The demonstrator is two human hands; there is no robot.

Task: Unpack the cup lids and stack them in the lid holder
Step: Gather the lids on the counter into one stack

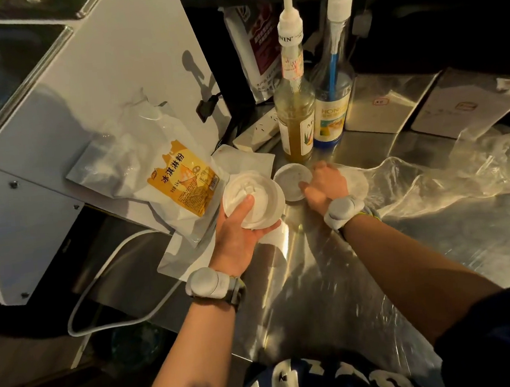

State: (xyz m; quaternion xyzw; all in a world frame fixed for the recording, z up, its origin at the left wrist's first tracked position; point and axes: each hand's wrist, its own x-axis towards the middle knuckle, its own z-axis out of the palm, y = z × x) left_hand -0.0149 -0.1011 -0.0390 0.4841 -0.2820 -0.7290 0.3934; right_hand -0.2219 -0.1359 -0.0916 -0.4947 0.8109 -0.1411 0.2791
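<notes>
while the left hand grips a white lid stack, the right hand pinches one translucent lid.

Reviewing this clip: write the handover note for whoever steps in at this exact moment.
Left hand: grips a stack of white lids, thumb on top, above the counter's left edge.
Right hand: fingers on a lid lying on the steel counter, in front of the syrup bottles.
Plastic wrapper: lies crumpled to the right, apparently emptied.
Done: lids appear unpacked.
Left: gather the loose lid and stack everything in the holder, which I cannot identify in this view.
</notes>
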